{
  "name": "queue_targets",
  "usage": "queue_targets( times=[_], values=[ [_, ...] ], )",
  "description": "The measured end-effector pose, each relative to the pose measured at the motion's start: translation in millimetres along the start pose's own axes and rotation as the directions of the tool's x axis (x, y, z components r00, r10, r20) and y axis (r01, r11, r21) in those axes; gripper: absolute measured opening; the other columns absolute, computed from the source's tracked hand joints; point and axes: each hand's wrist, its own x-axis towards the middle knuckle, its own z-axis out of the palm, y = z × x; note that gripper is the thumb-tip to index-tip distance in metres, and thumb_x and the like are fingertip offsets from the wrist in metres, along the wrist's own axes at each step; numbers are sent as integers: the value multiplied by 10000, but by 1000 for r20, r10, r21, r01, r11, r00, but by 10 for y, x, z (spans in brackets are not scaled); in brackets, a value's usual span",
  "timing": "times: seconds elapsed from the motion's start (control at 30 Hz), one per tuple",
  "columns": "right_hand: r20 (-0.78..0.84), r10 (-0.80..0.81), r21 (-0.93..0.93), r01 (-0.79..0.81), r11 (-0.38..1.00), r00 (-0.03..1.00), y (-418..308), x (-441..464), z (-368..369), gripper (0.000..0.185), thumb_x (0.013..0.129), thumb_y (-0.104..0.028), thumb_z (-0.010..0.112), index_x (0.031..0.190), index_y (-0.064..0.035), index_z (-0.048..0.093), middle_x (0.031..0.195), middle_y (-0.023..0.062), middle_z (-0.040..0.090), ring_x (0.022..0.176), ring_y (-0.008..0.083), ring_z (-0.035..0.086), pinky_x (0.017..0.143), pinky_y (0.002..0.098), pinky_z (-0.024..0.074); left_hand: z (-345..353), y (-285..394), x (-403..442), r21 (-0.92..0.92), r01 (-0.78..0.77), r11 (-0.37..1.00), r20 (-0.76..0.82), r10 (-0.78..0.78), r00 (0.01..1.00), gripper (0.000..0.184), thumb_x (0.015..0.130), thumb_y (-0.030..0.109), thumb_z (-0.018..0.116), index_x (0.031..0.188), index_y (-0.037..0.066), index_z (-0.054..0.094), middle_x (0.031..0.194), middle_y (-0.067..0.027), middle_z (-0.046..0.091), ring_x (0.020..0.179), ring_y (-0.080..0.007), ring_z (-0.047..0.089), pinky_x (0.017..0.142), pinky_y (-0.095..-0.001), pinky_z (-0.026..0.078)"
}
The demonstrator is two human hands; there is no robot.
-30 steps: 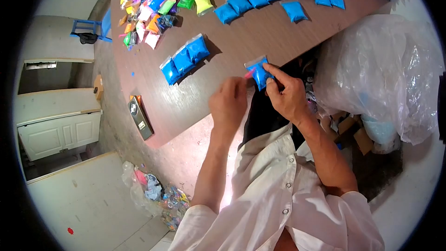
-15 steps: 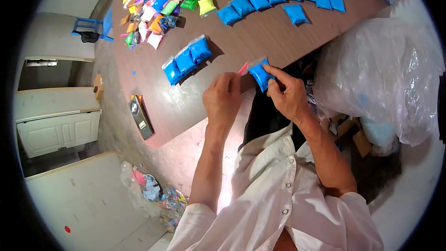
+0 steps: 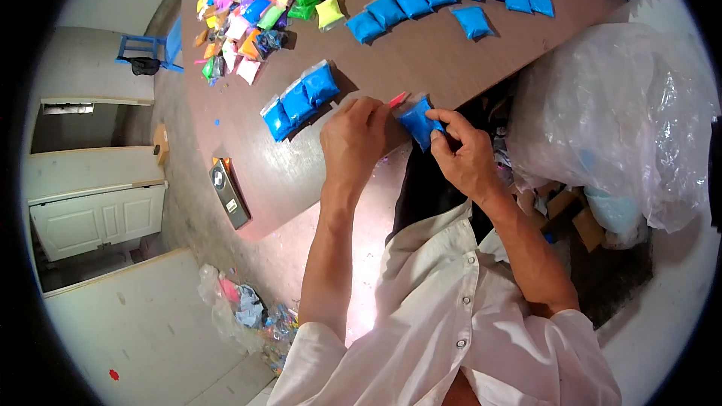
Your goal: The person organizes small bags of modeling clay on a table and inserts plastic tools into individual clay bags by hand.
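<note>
My right hand pinches a blue packet between thumb and fingers, just over the table's near edge. Beside it on the left, my left hand is closed on a small pink-red piece, whose tip sticks out towards the packet's clear upper edge. Beyond my left hand, a group of blue packets lies overlapping on the brown table. Farther back, several more blue packets form a curved row, with a single blue packet in front of it.
A heap of colourful packets covers the table's far left. A dark box sits near the left edge. Large clear plastic bags stand at the right, above cardboard pieces. A blue chair is at the far left.
My left hand has moved left and slightly away from me, drawing the pink-red piece along the packet's upper side. My right hand keeps its pinch, and the packet has tilted slightly.
</note>
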Motion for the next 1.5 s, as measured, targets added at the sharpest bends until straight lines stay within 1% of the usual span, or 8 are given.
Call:
queue_targets(
  times=[0.2, 0.4, 0.57, 0.67, 0.8, 0.87, 1.27, 1.5],
  values=[
    [-131, -199, -8, 200, 980, 971, 135, 14, 107, 321, 945, -60, 659, 1265, -36, 657, 1049, 215, 766, 890, 344, 789, 745, 397, 620, 19, 211, 50, -39, -146, 989, 60, 148, 987, 96, 909, 106, 765, 923, 11, 766, 871, -164, 745, 747, -331, 728, 687, -392, 565],
    [-64, -86, -34, 84, 996, 994, 119, 0, 35, 302, 947, -78, 653, 1244, -28, 667, 997, 220, 762, 854, 345, 786, 729, 394, 615, 123, 67, 247, 78, -184, 980, 29, 182, 983, 105, 919, 127, 759, 911, 22, 764, 875, -167, 747, 735, -338, 728, 671, -391, 565],
    [-50, -82, -42, 80, 996, 995, 88, -1, 2, 308, 942, -72, 655, 1247, -26, 657, 939, 216, 749, 796, 335, 775, 693, 386, 599, 48, 140, -31, -153, -87, 984, 37, 93, 995, 91, 919, 98, 764, 923, 8, 753, 834, -173, 738, 713, -294, 726, 666, -378, 560],
    [-49, -64, -49, 62, 997, 997, 75, -6, 17, 321, 943, -66, 653, 1261, -26, 639, 833, 187, 712, 688, 319, 731, 622, 379, 556, 40, 43, -169, -3, -24, 1000, -35, 24, 999, 94, 925, 88, 764, 942, -4, 752, 826, -165, 743, 703, -261, 721, 654, -361, 553],
    [-64, -35, -53, 31, 998, 997, 135, -27, 9, 332, 949, -71, 652, 1275, -22, 615, 682, 133, 613, 572, 282, 640, 549, 368, 477, -35, -86, -343, -59, 99, 993, -71, -103, 992, 107, 947, 100, 756, 947, -6, 752, 802, -136, 739, 675, -198, 689, 640, -327, 535],
    [-40, -14, -19, 14, 1000, 999, 56, -53, -32, 336, 950, -77, 653, 1278, -19, 616, 678, 130, 614, 578, 271, 645, 555, 368, 481, -83, -69, -439, -215, 206, 955, -19, -215, 976, 128, 964, 113, 754, 980, -14, 759, 776, -103, 729, 658, -143, 646, 634, -301, 516],
    [121, 23, -108, -10, 994, 992, -211, -130, -83, 391, 951, -91, 629, 1335, -14, 628, 717, 149, 656, 602, 248, 677, 586, 381, 517, -220, -211, -828, -365, 290, 885, -50, -330, 943, 116, 1002, 70, 708, 1059, -28, 731, 796, -59, 705, 670, -88, 568, 613, -257, 461],
    [189, 24, -122, 0, 992, 982, -242, -86, -41, 348, 968, -96, 584, 1296, -21, 672, 871, 216, 731, 698, 311, 729, 675, 405, 574, -138, -192, -813, -349, 206, 914, -38, -233, 972, 86, 991, 18, 692, 1050, -33, 729, 837, -80, 720, 683, -99, 590, 617, -251, 474]
  ],
)
